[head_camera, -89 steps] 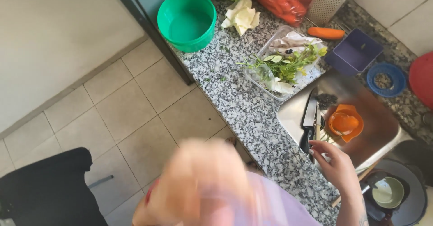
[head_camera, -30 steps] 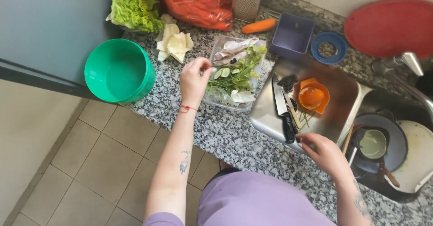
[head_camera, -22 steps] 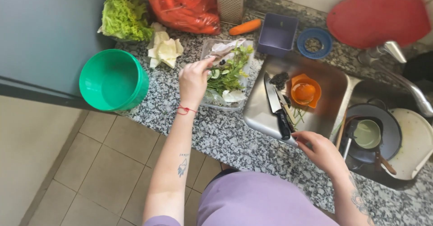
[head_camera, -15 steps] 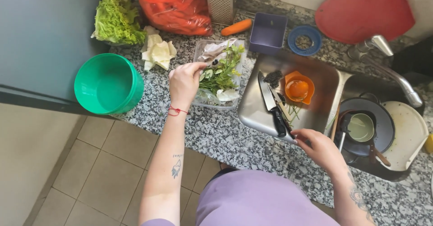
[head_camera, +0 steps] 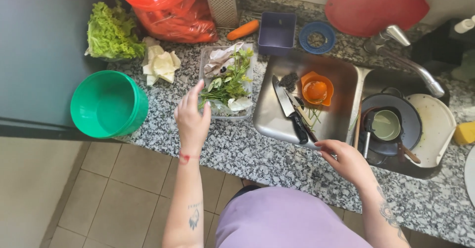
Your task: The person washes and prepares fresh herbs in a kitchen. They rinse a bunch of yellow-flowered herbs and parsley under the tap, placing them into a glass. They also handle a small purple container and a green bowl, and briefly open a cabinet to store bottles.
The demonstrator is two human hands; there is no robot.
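Note:
My left hand (head_camera: 192, 118) is at the near left corner of a clear plastic container (head_camera: 246, 110) of green herb sprigs (head_camera: 228, 82) and crumpled paper. Its thumb and fingers close on the stem ends of the sprigs. My right hand (head_camera: 346, 160) hovers at the front edge of a metal tray (head_camera: 269, 114), fingers loosely apart and holding nothing. On the tray lie a black-handled knife (head_camera: 289, 110), a small orange bowl (head_camera: 316, 90) and a few green scraps.
A green plastic bowl (head_camera: 108, 104) stands at the counter's left edge. Lettuce (head_camera: 111, 33), pale cabbage pieces (head_camera: 159, 64), a red bag (head_camera: 166, 8), a grater (head_camera: 221, 3), a carrot (head_camera: 242, 30) and a purple box (head_camera: 277, 32) line the back. The sink (head_camera: 396, 164) holds dirty dishes.
My left hand has drawn back from the middle of the herb container to its near left corner. My right hand stays by the tray's front edge. The view has shifted.

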